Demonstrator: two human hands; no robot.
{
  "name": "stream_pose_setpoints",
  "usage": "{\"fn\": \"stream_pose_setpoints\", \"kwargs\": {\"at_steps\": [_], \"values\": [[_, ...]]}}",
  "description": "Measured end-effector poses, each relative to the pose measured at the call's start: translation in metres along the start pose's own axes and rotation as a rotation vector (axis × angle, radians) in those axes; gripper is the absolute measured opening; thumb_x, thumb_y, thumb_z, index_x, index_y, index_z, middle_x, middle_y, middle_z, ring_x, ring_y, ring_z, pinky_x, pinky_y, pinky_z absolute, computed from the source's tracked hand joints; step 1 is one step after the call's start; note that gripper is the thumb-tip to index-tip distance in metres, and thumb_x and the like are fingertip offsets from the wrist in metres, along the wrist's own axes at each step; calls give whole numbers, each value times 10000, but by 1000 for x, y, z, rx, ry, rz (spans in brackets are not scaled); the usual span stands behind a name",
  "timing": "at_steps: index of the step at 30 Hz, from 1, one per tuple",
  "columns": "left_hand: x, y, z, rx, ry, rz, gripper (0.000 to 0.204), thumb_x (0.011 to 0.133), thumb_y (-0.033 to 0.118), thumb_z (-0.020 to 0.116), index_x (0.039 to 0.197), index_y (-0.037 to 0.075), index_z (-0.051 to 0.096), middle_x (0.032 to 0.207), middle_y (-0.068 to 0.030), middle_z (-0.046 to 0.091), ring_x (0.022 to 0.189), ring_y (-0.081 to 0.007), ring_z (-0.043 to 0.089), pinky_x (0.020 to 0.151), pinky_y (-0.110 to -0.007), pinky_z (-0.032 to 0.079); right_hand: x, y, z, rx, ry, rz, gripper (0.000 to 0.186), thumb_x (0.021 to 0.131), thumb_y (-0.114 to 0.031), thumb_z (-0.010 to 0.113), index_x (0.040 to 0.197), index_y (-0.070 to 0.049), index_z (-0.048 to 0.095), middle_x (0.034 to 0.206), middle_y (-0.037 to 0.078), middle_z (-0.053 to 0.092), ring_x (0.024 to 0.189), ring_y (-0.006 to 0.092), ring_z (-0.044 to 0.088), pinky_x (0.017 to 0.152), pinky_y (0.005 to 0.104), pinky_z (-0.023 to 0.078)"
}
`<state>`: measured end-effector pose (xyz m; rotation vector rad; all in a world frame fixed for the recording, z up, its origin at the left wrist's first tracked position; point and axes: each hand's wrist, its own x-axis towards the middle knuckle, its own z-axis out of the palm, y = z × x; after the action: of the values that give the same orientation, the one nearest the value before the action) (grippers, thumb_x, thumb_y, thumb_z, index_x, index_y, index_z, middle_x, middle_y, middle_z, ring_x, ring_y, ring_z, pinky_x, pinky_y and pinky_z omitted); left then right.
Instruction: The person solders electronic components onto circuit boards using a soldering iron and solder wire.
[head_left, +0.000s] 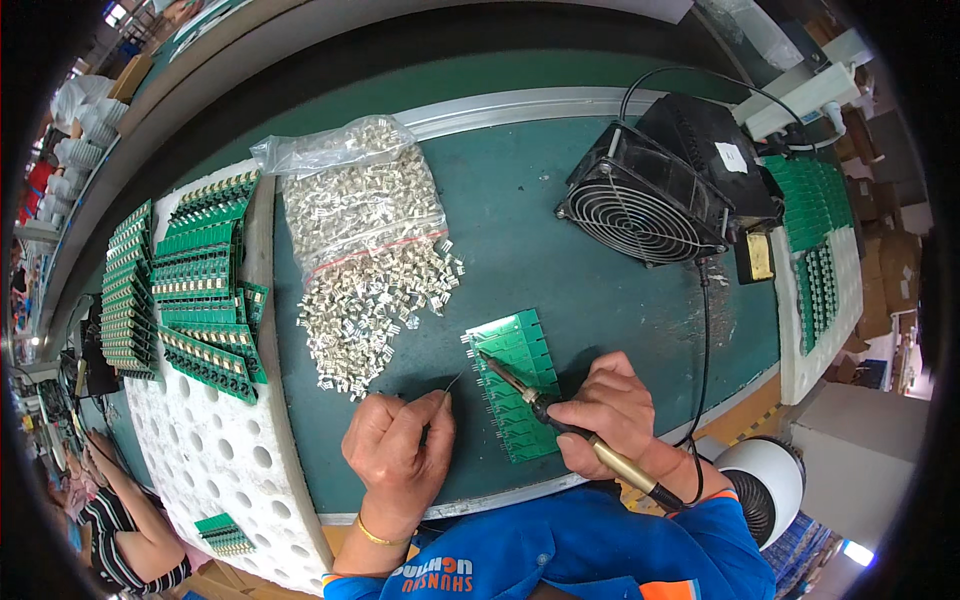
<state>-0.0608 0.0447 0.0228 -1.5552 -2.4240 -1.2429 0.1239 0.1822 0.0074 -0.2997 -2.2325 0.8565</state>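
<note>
A green circuit board panel (527, 420) lies on the green work mat in front of me, small connectors along its left edge. My right hand (607, 415) is closed round a soldering iron (615, 462), whose tip rests at or just over the panel's upper left part. Between the pinched fingers of my left hand (400, 445) is a thin solder wire (453, 381), its end pointing toward the panel's left edge. Left of the panel spreads a heap of small white connectors (350, 335), spilling from a clear plastic bag (362, 190).
At the left, a white foam tray with holes (215, 450) carries stacks of populated circuit boards (195, 275). A black fan (645, 200) stands at the back right, the iron's cord (706, 340) running near it. More boards (815, 290) lie far right. Another person's arm (125, 480) shows at left.
</note>
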Motion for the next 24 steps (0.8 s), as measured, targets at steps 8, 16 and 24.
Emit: {"fn": "stream_pose_setpoints", "kwargs": {"at_steps": [8,16,24], "values": [[-2,-5,4,3,18,36,209,675,1,817,852,77,736,648,-33,461,537,-183,484,478,-316,385,-1,-5,1,-80,-35,-55,279,894,-296,704,1014,-50,650,600,29,569,527,204,560,635,356,443],[1,-3,5,0,12,38,204,686,4,813,855,79,728,652,-36,467,535,-186,489,476,-320,386,-2,-9,2,-98,-65,-53,351,879,-348,727,1041,-52,632,599,26,566,523,201,562,629,351,451],[2,-3,6,-5,16,38,209,678,-4,810,852,73,723,646,-37,472,532,-189,493,476,-321,389,-1,-11,5,-99,-53,-86,390,773,-333,807,978,-37,658,567,15,545,484,173,547,603,307,443]]}}
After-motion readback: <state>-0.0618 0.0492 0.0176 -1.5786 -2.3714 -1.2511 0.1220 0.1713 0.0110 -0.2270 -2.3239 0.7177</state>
